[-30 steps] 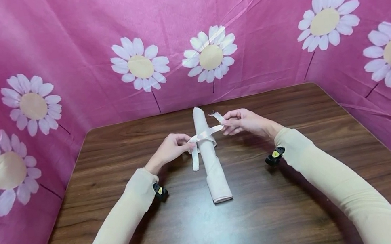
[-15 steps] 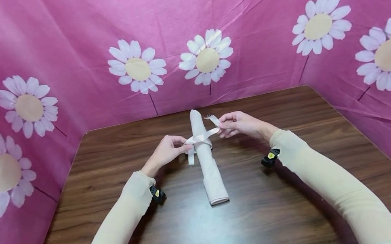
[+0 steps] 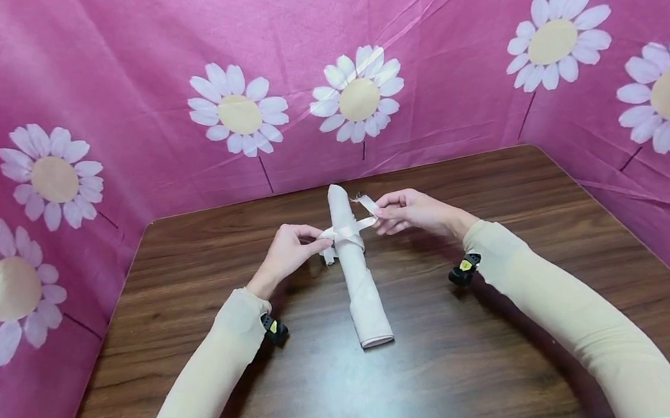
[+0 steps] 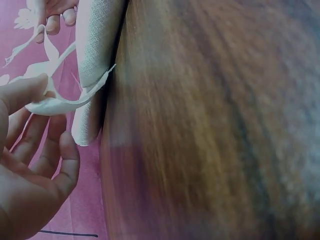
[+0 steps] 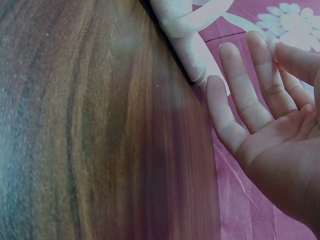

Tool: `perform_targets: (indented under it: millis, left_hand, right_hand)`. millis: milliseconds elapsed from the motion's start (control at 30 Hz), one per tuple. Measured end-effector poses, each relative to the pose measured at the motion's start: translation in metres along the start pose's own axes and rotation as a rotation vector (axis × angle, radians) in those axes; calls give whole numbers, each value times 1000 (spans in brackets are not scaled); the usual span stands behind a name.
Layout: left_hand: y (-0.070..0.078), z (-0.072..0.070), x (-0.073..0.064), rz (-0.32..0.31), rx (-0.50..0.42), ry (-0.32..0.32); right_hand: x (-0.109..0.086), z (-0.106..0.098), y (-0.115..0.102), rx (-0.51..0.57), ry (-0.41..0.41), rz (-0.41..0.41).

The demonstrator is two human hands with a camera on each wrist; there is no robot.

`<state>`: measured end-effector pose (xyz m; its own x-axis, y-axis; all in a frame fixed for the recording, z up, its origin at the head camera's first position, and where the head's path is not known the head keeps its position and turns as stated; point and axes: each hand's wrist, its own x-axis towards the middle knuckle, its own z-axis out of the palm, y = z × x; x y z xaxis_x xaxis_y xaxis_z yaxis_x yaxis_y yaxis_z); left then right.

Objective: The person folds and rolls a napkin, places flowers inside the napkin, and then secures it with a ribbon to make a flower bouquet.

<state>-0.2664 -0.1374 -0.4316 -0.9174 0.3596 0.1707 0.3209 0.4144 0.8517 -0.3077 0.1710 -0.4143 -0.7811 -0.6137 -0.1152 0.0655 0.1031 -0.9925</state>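
A pale rolled-up cloth (image 3: 367, 303) lies lengthwise on the table, its far end pointing at the back edge. Around its upper half runs a white satin ribbon (image 3: 347, 232), crossed on top. On the left, my left hand (image 3: 291, 252) pinches the ribbon between thumb and index finger; a short tail hangs below. In the left wrist view the ribbon (image 4: 60, 106) bends in a loop at those fingertips. My right hand (image 3: 417, 211) pinches the other side between thumb and fingers, its frayed end sticking up. The right wrist view shows the other fingers (image 5: 240, 90) loosely spread.
The brown wood-grain table (image 3: 456, 375) extends on every side of the roll. A pink curtain (image 3: 287, 20) with printed daisies stands behind and at both sides. Each sleeved wrist carries a small black camera, the left camera (image 3: 274, 329) and the right camera (image 3: 464, 270).
The ribbon's left tail hanging under my left hand has become shorter, and the crossing on the roll looks tighter. My left hand has risen slightly. My right hand keeps its pinch.
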Motion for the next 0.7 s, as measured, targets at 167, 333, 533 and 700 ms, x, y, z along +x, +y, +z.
perform_targets:
  millis: [167, 333, 533, 700]
  left_hand:
    - [3, -2, 0, 15, -33, 16]
    - [12, -7, -1, 51, -104, 40]
    - [21, -12, 2, 121, -99, 97]
    - [19, -15, 4, 180, -43, 129]
  right_hand:
    - [-1, -1, -2, -5, 2, -2]
    - [-3, -1, -7, 8, 6, -17]
    - [-6, -6, -13, 30, 13, -30]
    - [-11, -9, -12, 44, 17, -34]
